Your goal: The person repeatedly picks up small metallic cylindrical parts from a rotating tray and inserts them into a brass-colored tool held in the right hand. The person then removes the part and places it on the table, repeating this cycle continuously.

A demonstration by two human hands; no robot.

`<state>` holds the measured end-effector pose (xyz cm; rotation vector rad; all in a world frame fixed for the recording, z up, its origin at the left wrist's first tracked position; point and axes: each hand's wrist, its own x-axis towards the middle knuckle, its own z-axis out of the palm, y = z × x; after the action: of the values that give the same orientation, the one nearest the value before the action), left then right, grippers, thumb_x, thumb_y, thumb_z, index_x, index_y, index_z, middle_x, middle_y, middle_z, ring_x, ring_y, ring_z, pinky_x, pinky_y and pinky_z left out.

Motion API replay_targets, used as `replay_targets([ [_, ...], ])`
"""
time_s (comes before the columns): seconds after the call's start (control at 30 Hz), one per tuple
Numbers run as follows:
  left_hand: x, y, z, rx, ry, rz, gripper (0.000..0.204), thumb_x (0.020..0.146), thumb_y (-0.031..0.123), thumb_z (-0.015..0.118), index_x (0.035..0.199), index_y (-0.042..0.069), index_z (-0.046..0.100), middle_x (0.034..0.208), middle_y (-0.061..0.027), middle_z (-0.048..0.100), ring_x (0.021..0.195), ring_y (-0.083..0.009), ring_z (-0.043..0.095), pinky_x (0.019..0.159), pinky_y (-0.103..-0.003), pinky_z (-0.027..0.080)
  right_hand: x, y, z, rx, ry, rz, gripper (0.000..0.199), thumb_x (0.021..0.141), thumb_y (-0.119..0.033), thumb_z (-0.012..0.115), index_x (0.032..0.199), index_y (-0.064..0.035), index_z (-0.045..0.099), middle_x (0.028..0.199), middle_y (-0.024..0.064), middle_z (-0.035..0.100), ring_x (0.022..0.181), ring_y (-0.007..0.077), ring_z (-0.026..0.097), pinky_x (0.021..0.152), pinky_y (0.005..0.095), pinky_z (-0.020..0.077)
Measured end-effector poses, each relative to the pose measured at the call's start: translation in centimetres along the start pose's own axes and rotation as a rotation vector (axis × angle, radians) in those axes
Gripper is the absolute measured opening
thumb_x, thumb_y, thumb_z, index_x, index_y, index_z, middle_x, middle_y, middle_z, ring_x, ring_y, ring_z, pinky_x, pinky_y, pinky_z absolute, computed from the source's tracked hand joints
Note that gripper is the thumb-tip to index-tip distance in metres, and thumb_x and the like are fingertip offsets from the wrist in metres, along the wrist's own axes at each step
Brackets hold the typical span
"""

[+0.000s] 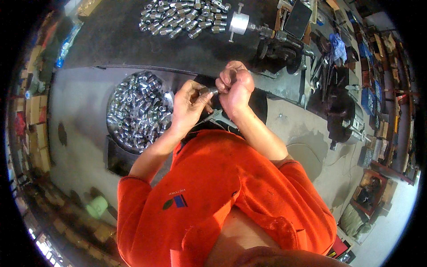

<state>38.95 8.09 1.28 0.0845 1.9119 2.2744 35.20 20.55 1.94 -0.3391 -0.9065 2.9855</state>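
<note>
My left hand [190,101] is closed, thumb and fingers pinching a small metal fitting [210,91] in front of my chest. Close beside the fitting's right end is my right hand [236,86], its fingers curled in. Whatever those fingers hold, if anything, is hidden. Below the hands, near my lap, lies a grey metal tool [218,117] with a handle, partly covered by my shirt. Left of my left hand, a round basin [168,95] is heaped with shiny metal fittings [138,111]. Another pile of hex-ended fittings [182,18] lies on the dark bench.
On the bench [115,46] ahead stands a spindle with a chuck [266,31] and a silver cylinder with crossbars [239,23]. Hand tools and a blue rag [338,47] lie to the right, near a vise [349,118]. A pale green bucket [97,207] stands at the lower left.
</note>
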Motion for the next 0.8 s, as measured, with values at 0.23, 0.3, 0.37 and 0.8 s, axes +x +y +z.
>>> replay_targets([
  [0.23,0.9,-0.7,-1.1,0.228,-0.065,0.183,0.028,0.076,0.003,0.062,0.098,-0.002,0.045,0.084,-0.0096,0.057,0.072,-0.0166,0.059,0.065,-0.027,0.049,0.7,-0.3,-0.3,0.038,0.083,0.072,0.014,0.073,-0.012,0.037,0.076,-0.0049,0.048,0.052,0.0029,0.036,0.044,0.0105,0.026,0.040,0.0236,0.0217],
  [0.3,0.9,-0.1,-1.2,0.494,-0.065,0.317,0.038,0.073,0.004,0.066,0.105,-0.003,0.048,0.091,-0.0103,0.060,0.085,-0.0186,0.059,0.075,-0.028,0.047,0.7,-0.4,-0.4,0.068,0.116,0.088,0.014,0.074,-0.012,0.037,0.076,-0.0048,0.048,0.052,0.0029,0.036,0.044,0.0105,0.026,0.040,0.0236,0.0220],
  [0.37,0.9,0.4,-1.1,0.656,-0.086,0.425,0.036,0.072,0.004,0.066,0.103,-0.003,0.050,0.090,-0.0109,0.060,0.084,-0.0189,0.059,0.074,-0.028,0.047,0.6,-0.6,-0.2,0.072,0.091,0.089,0.014,0.074,-0.013,0.037,0.076,-0.0046,0.048,0.052,0.0029,0.036,0.045,0.0105,0.027,0.040,0.0235,0.0226],
  [0.8,1.1,0.4,0.0,0.660,0.019,0.496,0.022,0.073,0.001,0.062,0.094,-0.004,0.057,0.087,-0.0144,0.062,0.082,-0.0271,0.062,0.073,-0.031,0.048,1.1,-0.9,-0.2,0.058,0.113,0.118,0.014,0.077,-0.016,0.039,0.078,-0.0044,0.047,0.054,0.0014,0.034,0.047,0.0100,0.028,0.041,0.0232,0.0231],
])
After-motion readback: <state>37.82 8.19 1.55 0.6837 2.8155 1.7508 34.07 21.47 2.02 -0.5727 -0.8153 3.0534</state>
